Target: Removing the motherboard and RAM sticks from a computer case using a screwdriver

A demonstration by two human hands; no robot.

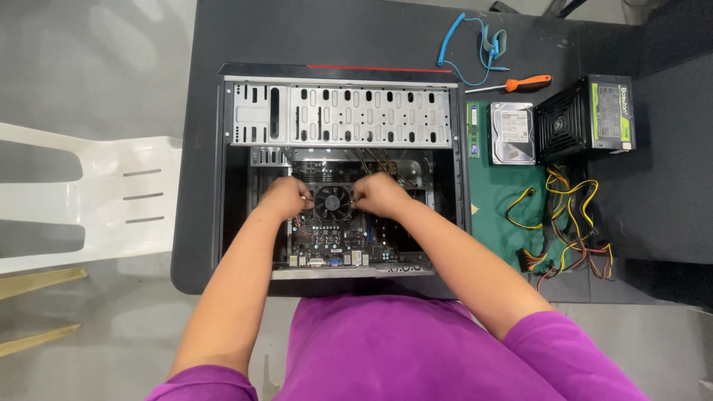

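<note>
Dark worktop (223, 30) at frame centre carries an open computer case (342, 111), where the cooler fan (332, 202) sits mid-motherboard, left hand (284, 197) and right hand (380, 194) pinching its opposite edges, apparently working its fasteners, calling for even pressure; a power supply (587, 115) lies upper right.

Both bare forearms extend forward from short purple sleeves and converge toward the centre of the view. The left hand (284, 197) lies palm down, knuckles uppermost, its fingers curled inward and pinched together at the tips. The right hand (380, 194) mirrors this pose, wrist slightly bent, fingers flexed and drawn to a pinch. The two hands sit level with each other, near but apart, fingertips pointing toward one another.
</note>
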